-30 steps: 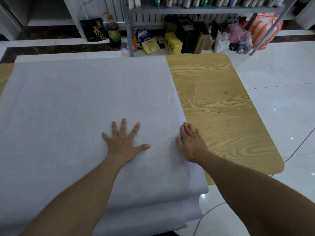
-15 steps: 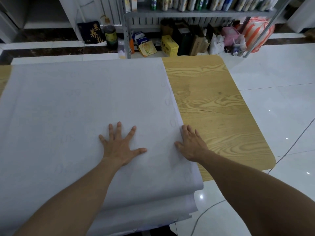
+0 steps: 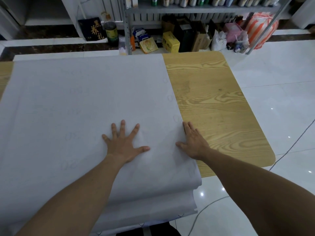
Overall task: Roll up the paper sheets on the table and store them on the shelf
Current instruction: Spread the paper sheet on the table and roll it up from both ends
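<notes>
You had a glossy white tiled floor (image 3: 272, 74) showing bright light spots, a wood-grain tabletop (image 3: 213, 108), and a grey metal shelf (image 3: 187, 8) above a yellow box (image 3: 170, 42).

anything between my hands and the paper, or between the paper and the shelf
No: the left hand lies flat on the paper, and the right hand rests at its right edge. Toward the shelf the way looks open, though bottles line the visible board.
</notes>
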Demonstrator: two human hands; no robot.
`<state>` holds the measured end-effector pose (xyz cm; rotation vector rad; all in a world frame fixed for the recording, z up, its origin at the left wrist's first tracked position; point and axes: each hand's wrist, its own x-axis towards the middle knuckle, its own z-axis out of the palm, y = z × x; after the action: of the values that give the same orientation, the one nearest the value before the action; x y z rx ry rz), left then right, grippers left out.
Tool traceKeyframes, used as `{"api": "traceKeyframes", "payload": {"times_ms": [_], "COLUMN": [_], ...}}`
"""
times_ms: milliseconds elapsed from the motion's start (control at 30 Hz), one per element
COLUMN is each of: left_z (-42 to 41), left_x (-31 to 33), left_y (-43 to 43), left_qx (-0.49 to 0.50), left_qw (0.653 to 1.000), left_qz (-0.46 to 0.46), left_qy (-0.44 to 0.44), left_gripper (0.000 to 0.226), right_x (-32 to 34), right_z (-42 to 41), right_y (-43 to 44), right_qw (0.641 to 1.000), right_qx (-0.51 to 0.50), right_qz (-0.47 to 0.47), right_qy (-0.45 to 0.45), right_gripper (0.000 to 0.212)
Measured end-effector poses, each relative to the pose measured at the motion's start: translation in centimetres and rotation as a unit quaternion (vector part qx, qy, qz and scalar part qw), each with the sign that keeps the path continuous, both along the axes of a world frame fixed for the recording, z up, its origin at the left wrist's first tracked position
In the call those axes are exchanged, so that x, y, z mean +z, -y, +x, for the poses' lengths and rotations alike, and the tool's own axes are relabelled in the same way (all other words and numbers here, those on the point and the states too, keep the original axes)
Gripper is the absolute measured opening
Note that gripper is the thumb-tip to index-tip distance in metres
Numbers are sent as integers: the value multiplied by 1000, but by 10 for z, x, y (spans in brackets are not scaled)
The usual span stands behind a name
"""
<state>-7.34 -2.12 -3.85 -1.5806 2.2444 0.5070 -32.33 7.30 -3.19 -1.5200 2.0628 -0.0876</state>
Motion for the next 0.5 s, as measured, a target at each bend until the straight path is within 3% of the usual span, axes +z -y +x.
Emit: {"api": "traceKeyframes", "payload": {"times_ms": [267, 500], "left_z": [20, 10], "left_x": [-5, -6], "left_y": [0, -6], "left_qx": [-21, -20], "left_qw": [1000, 1000], "left_qz": [0, -5], "left_qy": [16, 15], "left_gripper": [107, 105], "right_x": [-8, -7], "right_z": [-1, 1], "right_y": [-10, -9], "right_qw": [994, 995], "right_qx": [73, 66], "right_qz": [39, 39], "right_qy": [-70, -56], "right_gripper": [80, 76]}}
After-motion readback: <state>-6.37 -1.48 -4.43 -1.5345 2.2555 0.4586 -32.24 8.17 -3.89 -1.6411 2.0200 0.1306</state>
